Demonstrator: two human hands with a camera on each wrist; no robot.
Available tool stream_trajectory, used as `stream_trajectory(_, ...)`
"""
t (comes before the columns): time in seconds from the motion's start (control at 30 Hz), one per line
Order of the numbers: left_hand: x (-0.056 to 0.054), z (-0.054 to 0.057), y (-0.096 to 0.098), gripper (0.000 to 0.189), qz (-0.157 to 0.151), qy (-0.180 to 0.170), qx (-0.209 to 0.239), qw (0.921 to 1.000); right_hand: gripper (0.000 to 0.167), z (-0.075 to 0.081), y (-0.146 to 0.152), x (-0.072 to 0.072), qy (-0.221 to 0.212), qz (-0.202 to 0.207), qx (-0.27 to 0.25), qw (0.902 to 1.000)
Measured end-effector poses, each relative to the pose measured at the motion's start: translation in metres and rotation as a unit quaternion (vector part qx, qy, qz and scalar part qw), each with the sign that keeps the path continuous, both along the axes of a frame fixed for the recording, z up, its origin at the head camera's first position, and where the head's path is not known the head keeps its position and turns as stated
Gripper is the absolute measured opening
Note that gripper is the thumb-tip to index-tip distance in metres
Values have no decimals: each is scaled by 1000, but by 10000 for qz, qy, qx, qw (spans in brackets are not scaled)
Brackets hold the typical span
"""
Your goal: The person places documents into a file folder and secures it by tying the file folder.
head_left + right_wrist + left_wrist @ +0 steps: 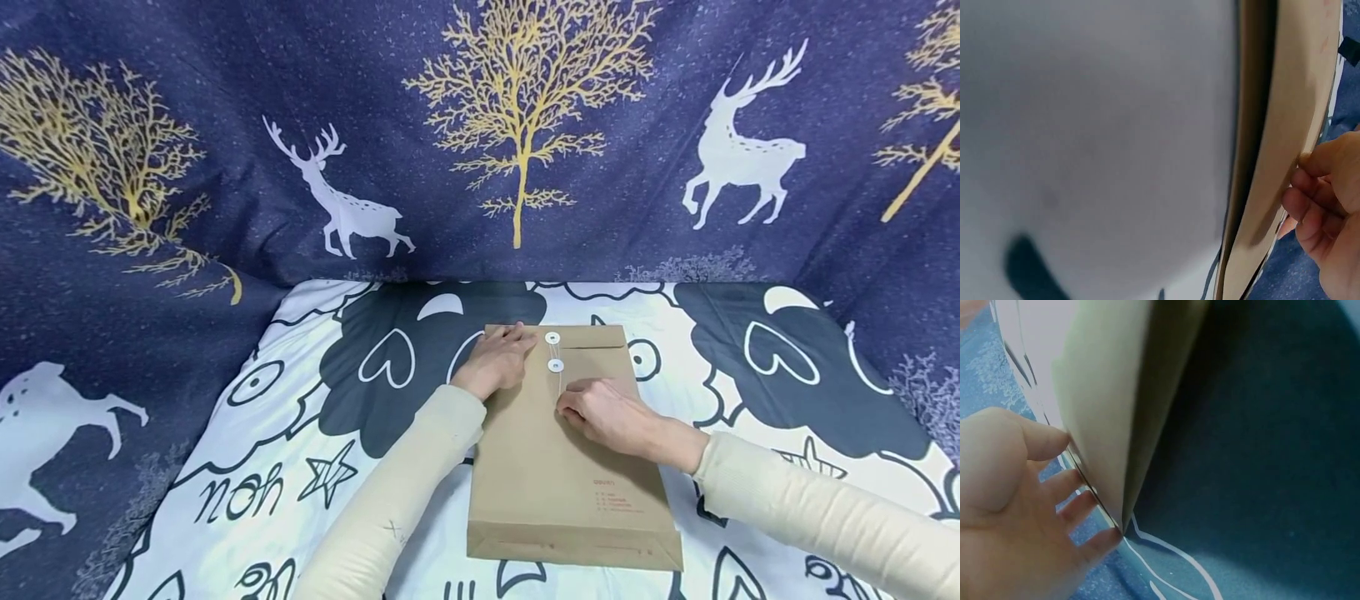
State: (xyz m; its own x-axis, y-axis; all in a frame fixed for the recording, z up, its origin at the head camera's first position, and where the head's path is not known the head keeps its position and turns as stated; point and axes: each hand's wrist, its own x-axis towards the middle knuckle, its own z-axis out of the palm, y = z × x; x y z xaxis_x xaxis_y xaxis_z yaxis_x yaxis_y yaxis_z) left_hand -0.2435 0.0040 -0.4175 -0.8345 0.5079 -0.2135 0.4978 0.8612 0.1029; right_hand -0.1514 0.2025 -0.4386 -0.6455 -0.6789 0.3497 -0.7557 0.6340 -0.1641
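Observation:
A brown kraft paper document envelope [540, 475] lies flat, its flap at the far end. Two white round buttons, one on the flap [552, 337] and one on the body below it [555, 365], have a thin white string [559, 384] running between them and down from the lower one. With curled fingers my right hand [611, 417] pinches the string's lower end just above the paper. My left hand [497, 360] rests on the envelope's upper left corner, fingers extended. In the left wrist view that hand's fingertips touch the edge of the envelope [1104, 412]. The right wrist view shows the curled fingers [1310, 206].
Beneath the envelope spreads a white sheet [420, 533] with black cartoon drawings. A dark blue cloth [465, 208] with white deer and golden trees hangs behind and at both sides. Red print [615, 500] marks the envelope's lower right.

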Motion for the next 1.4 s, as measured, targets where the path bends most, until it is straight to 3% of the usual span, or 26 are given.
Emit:
stream_trajectory(0.3, 0, 3, 0, 60, -84, -79, -13, 9999, 21, 3, 0, 12, -199, 4, -43, 9998)
stream_trajectory(0.6, 0, 5, -4, 57, -305, -438, -82, 9985, 18, 6, 2, 21, -386, -219, -36, 9990)
stream_trajectory(0.87, 5, -2, -12, 51, -493, 89, 337, 9982, 17, 5, 19, 24, -364, -582, -57, 9976)
stream_trajectory(1.07, 12, -3, -18, 53, -316, 220, 273, 9989, 16, 7, 34, 27, -446, -913, 74, 9948)
stream_trajectory(1.2, 20, -2, -24, 54, -248, 234, 121, 9993, 24, 8, 40, 29, -629, -1121, 286, 9913)
stream_trajectory(1.4, 32, 0, -39, 58, -43, 84, 174, 9998, 54, 8, 47, 30, -971, -1414, 788, 9820)
